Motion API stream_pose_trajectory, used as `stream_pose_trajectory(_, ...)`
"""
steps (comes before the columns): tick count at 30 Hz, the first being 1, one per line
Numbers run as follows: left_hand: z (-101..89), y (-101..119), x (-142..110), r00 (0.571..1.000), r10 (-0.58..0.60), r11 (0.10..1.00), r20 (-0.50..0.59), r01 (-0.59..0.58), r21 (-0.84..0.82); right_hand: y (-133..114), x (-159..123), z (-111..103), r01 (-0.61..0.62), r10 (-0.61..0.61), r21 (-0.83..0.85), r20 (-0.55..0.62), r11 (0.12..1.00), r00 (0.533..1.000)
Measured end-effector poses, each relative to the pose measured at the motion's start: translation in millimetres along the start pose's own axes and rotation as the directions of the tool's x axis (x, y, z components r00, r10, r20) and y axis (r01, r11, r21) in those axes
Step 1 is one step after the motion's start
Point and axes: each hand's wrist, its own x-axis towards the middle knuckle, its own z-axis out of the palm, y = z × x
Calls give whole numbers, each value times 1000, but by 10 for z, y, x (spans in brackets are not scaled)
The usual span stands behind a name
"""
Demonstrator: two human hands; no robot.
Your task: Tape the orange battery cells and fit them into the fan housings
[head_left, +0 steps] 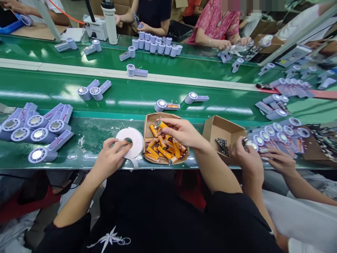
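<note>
My left hand [109,158] is on a roll of white tape [137,140], its fingers at the centre hole and the thumb near the left edge. A loose end of tape hangs at the front of the roll. My right hand [183,131] pinches an orange cylindrical battery [161,124], whose greenish end faces left. Below it stands an open cardboard box [165,115] holding several more orange batteries [164,151], lying in a jumble. The box sits just right of the tape roll on the green bench.
Lilac fan-like housings [38,135] cluster at the left; others lie on the green conveyor [126,95]. At the right, a second cardboard box [214,130] holds small dark parts, beside a co-worker's hands [249,160]. More people sit across the line, near a white bottle [110,24].
</note>
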Motion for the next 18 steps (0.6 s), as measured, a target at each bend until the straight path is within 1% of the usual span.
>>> stream_pose_trajectory(3,-82,61,74,996,91,991,6,-92,98,-87,-141,275,56,-74,-221,-74,974,995)
stream_pose_trajectory(5,-110,93,120,989,150,981,-10,-147,124,-140,-183,388,59,-110,-356,-125,933,986)
stream_pose_trajectory(8,-108,122,158,975,220,968,-43,-212,135,-179,-189,477,30,-104,-419,-155,907,982)
stream_pose_trajectory(10,-95,125,164,966,253,959,-46,-245,141,-177,-170,514,9,-67,-431,-121,902,990)
stream_pose_trajectory(13,-97,106,174,956,292,945,-16,-286,157,-170,-137,519,-20,15,-455,-14,890,1000)
stream_pose_trajectory(16,-144,82,221,939,342,920,36,-342,188,-187,-114,408,-27,88,-429,124,903,988)
stream_pose_trajectory(18,-191,82,273,928,363,908,77,-371,193,-194,-100,313,-47,121,-358,185,932,975)
